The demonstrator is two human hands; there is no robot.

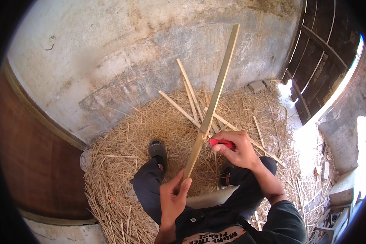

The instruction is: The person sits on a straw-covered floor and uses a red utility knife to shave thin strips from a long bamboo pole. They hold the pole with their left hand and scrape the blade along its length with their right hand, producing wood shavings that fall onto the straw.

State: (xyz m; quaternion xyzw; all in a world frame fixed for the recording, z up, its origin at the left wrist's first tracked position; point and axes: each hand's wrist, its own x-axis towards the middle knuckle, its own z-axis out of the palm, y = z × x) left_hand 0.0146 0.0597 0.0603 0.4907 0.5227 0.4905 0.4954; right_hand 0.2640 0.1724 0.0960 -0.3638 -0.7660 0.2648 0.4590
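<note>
A long, flat bamboo strip [220,87] slants up and away in front of me. My left hand [174,198] is closed around its near end, thumb on top. In my right hand [240,151] is a red-handled cutter knife [223,143], fingers wrapped round it. The knife's front end meets the strip's right edge about midway along, where thin shavings curl up; its blade is too small to make out. Beyond that spot several narrower bamboo sticks [178,106] lean together, their far ends pointing toward the wall.
Straw-like bamboo shavings [122,162] cover the floor around my sandalled feet. A stained plaster wall [142,53] rises ahead, with a brown wooden panel [40,154] at left. Grey blocks [256,86] lie by the wall. Dark slatted boards [319,61] stand at right, beside bright daylight.
</note>
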